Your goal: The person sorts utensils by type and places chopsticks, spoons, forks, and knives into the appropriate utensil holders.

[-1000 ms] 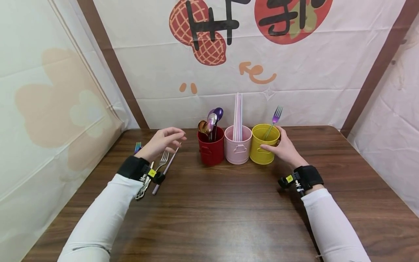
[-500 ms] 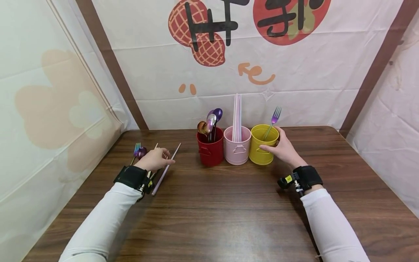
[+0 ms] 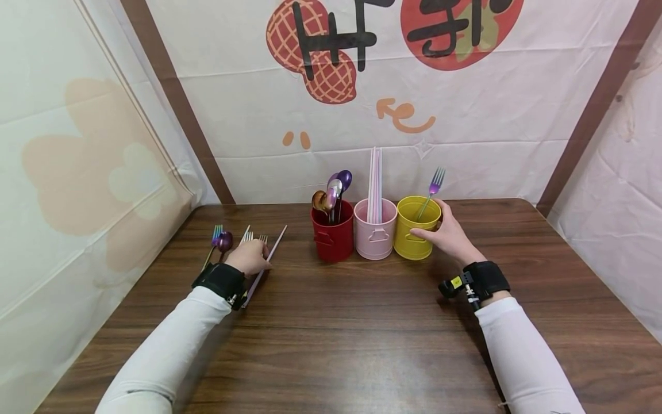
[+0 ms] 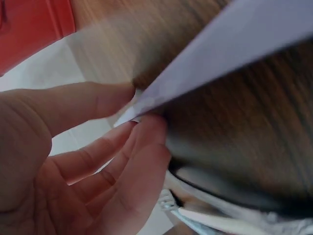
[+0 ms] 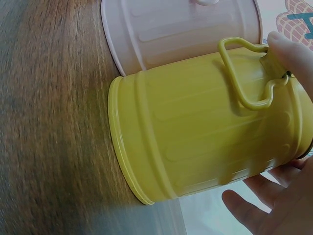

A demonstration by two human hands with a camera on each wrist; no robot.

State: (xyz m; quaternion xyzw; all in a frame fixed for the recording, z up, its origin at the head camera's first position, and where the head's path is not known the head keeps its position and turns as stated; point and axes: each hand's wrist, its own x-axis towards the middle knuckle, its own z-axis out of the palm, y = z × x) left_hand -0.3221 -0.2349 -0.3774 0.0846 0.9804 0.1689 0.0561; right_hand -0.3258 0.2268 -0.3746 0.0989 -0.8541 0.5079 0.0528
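My left hand [image 3: 250, 257] is low over the cutlery on the left of the table. Its thumb and fingertips pinch a lilac chopstick [image 4: 210, 61], seen close up in the left wrist view. Around that hand lie a silver fork [image 3: 249, 236], a rainbow fork [image 3: 216, 234] and a purple spoon [image 3: 224, 241]; the hand hides parts of the pile. At the right, my right hand [image 3: 451, 234] holds the yellow bucket [image 5: 205, 122] near its rim, thumb by the handle and fingers around the far side. A purple-green fork [image 3: 437, 181] leans inside that bucket.
A pink bucket [image 3: 374, 244] with several pale chopsticks [image 3: 375, 184] stands beside the yellow one. Left of it is a red bucket [image 3: 333, 244] with several spoons [image 3: 336, 190]. A printed cloth wall [image 3: 331, 126] rises behind the wooden table [image 3: 351, 339].
My left hand has come down from above the cutlery, then shifted slightly right onto the lilac chopstick. My right hand stays on the yellow bucket.
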